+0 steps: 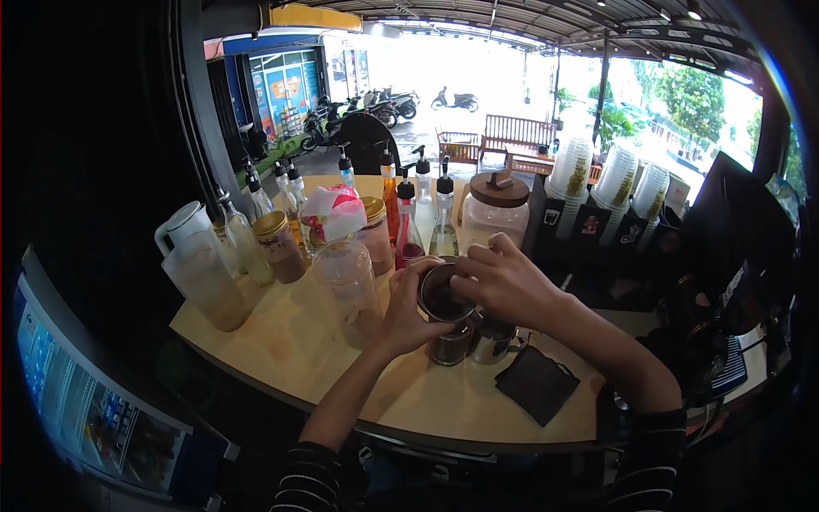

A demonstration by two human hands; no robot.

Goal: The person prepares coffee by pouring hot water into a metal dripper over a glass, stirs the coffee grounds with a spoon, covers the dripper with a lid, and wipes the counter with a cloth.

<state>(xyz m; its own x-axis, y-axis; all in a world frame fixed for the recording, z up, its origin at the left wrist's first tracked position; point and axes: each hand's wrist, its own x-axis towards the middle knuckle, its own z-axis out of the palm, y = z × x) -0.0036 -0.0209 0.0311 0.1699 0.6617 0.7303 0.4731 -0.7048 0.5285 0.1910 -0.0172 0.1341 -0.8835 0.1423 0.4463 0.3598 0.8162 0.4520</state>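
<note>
My left hand (pixel 401 314) is wrapped around a small round container (pixel 439 299), tilted so that its dark brown inside faces me. At its mouth, the fingers of my right hand (pixel 503 277) are closed and reach over the rim; whatever they hold, if anything, is hidden. Just under the container stands a glass jar (pixel 450 346) with dark contents. A metal pitcher (pixel 492 343) is beside that jar, partly covered by my right hand. Near my right forearm lies a folded dark cloth (pixel 537 384). Left of my left hand is a clear plastic jar (pixel 345 282).
Several pump bottles (pixel 405 218) line the back of the wooden counter (pixel 281 358). A lidded pitcher (pixel 203 273) and a gold-lidded jar (pixel 280 247) stand left. A wooden-lidded glass jar (pixel 495 213) is behind my hands; stacked plastic cups (pixel 570 166) stand right.
</note>
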